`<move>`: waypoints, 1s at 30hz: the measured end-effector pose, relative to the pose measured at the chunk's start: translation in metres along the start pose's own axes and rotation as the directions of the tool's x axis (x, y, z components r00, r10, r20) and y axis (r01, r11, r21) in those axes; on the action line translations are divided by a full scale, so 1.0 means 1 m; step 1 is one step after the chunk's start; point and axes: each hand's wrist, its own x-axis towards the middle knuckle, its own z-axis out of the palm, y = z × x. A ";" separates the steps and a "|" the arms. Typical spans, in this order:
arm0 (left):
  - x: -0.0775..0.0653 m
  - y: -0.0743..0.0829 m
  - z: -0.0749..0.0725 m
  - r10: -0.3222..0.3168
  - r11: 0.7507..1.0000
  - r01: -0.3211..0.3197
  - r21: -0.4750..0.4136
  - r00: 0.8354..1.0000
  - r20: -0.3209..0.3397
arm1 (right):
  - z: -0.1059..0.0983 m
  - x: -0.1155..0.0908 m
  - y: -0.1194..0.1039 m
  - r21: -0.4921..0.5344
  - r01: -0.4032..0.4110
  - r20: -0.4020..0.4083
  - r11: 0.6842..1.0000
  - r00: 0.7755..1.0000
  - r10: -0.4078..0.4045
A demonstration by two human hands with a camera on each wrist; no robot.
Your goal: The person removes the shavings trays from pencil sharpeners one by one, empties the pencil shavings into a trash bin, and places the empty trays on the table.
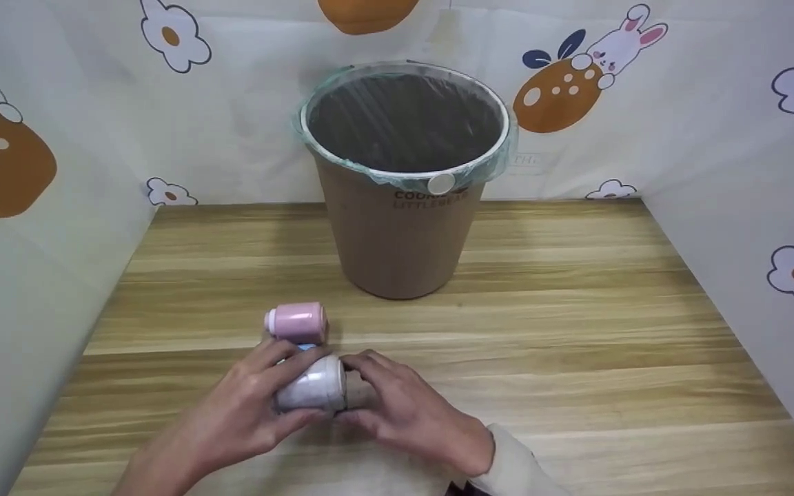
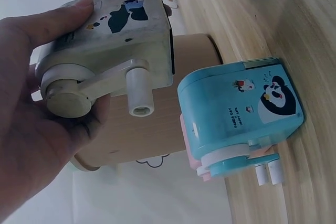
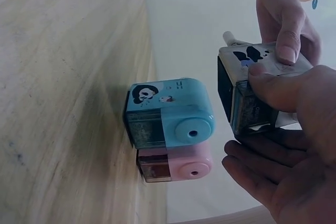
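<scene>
Above the table, a white hand-crank pencil sharpener [image 1: 309, 391] with dark panda prints is gripped by my left hand [image 1: 245, 403]. Its crank handle [image 2: 139, 93] points toward the camera in the left wrist view. My right hand [image 1: 414, 413] holds the end with the dark see-through shavings drawer [image 3: 252, 109], thumb on one side and fingers on the other. A blue panda pencil sharpener [image 3: 181, 106] stands on the table just beyond, mostly hidden by the left hand in the head view. Beside it is a pink pencil sharpener [image 1: 299, 321].
A brown bin [image 1: 404, 241] lined with a thin greenish plastic bag [image 1: 500, 162] stands at the back of the wood-grain table [image 1: 576, 344]. Walls [image 1: 245, 138] with rabbit and flower prints enclose the table at the back and both sides.
</scene>
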 end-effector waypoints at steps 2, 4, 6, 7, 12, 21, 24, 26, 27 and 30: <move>-0.001 0.001 0.000 0.001 1.000 -0.001 -0.001 1.000 0.006 | 0.000 -0.001 0.000 -0.018 0.011 0.002 1.000 1.000 -0.011; -0.002 0.001 0.001 0.003 1.000 -0.003 0.003 1.000 0.012 | 0.001 -0.001 0.000 -0.037 0.018 0.004 0.999 1.000 -0.018; -0.002 0.001 0.001 0.007 1.000 -0.008 0.009 1.000 0.015 | 0.001 -0.002 0.000 -0.040 0.019 0.007 0.999 1.000 -0.018; -0.002 0.001 0.001 0.011 1.000 -0.012 0.009 1.000 0.014 | 0.001 -0.003 0.000 -0.029 0.017 0.006 0.999 1.000 -0.017; -0.002 0.000 0.002 0.039 0.999 -0.039 0.015 0.999 0.000 | -0.001 -0.004 0.000 0.036 -0.017 0.007 0.999 1.000 0.017; 0.000 0.000 0.005 0.053 0.999 -0.053 0.006 0.999 0.006 | -0.001 -0.006 0.002 0.202 -0.068 0.020 0.977 0.998 0.066; 0.000 -0.001 0.005 0.053 0.998 -0.053 0.023 0.999 0.009 | -0.002 -0.006 0.002 0.200 -0.090 0.013 0.976 0.996 0.089; 0.000 -0.001 0.005 0.054 0.998 -0.054 0.033 0.998 0.014 | -0.003 -0.007 0.002 0.192 -0.102 0.015 0.976 0.995 0.101; 0.000 -0.001 0.005 0.052 0.998 -0.053 0.036 0.999 0.016 | -0.004 -0.007 0.002 0.192 -0.108 0.016 0.975 0.994 0.107; 0.000 -0.001 0.004 0.051 0.998 -0.052 0.028 0.998 0.020 | -0.006 -0.008 0.002 0.195 -0.123 0.025 0.973 0.992 0.121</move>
